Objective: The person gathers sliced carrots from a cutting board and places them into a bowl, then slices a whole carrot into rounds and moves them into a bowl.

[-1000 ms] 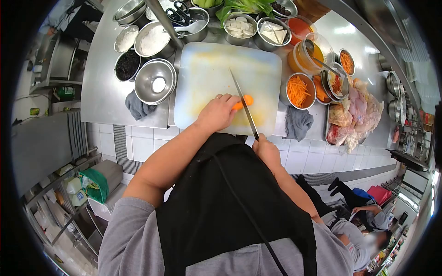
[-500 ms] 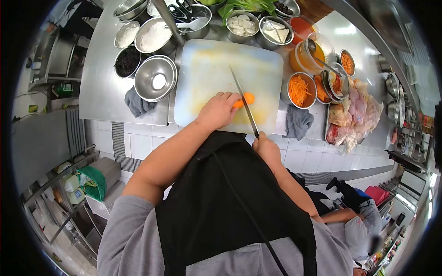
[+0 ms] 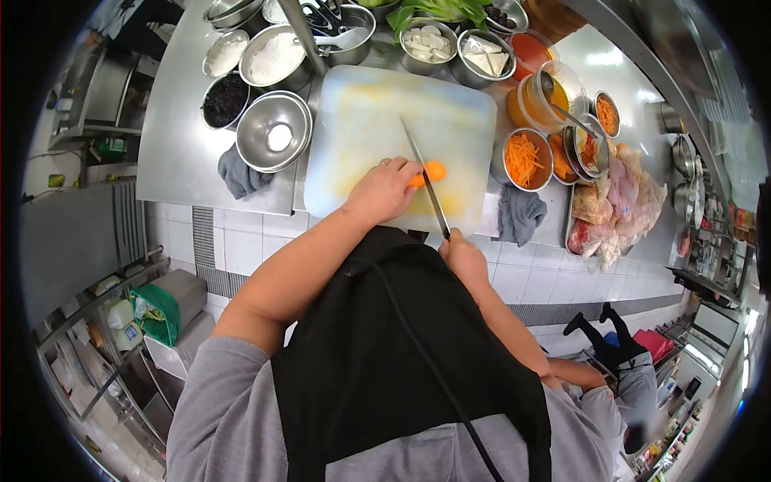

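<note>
On the white, yellow-stained cutting board (image 3: 377,96), my left hand (image 3: 384,190) holds down a carrot (image 3: 417,180), fingers curled on it. The long knife (image 3: 429,186) is gripped by its handle in my right hand (image 3: 464,259) at the board's near edge. Its blade points away from me and crosses the carrot just right of my left fingers. Orange slices (image 3: 436,170) lie on the blade's right side. Whether the edge is through the carrot cannot be seen. My left fingers partly hide the carrot.
Left of the board are stacked steel bowls (image 3: 261,132) and a grey cloth (image 3: 241,177). To the right stand a bowl of carrot strips (image 3: 523,160), another cloth (image 3: 520,215) and a tray of bagged raw meat (image 3: 617,201). Other people (image 3: 614,353) are behind at lower right.
Both hands, the carrot and the knife stay almost in place. The view shifts slightly. At lower right, a person in the background has changed position, their legs now more visible.
</note>
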{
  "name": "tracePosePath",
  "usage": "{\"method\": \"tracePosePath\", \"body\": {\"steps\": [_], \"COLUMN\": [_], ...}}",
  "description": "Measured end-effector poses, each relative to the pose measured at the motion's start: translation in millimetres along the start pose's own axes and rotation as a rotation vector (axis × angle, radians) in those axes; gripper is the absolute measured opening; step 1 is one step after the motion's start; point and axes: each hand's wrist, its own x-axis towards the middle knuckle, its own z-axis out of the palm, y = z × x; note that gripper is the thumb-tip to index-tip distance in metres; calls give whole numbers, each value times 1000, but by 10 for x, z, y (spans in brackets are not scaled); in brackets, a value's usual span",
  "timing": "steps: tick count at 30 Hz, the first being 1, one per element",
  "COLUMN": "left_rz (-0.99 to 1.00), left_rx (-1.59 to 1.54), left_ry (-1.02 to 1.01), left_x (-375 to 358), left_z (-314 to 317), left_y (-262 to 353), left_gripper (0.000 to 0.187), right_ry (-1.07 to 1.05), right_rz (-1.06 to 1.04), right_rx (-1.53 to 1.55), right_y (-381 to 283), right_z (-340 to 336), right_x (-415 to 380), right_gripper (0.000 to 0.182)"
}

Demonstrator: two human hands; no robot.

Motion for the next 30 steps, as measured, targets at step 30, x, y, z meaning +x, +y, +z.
{"method": "tracePosePath", "body": {"steps": [30], "left_rz": [-39], "left_rx": [-29], "left_ry": [-7], "left_x": [-35], "left_z": [-61], "left_y": [22], "left_gripper": [38], "right_ry": [1], "right_rz": [-18], "right_rx": [-7], "right_y": [51], "right_z": [170], "right_x": [72], "right_gripper": [23]}}
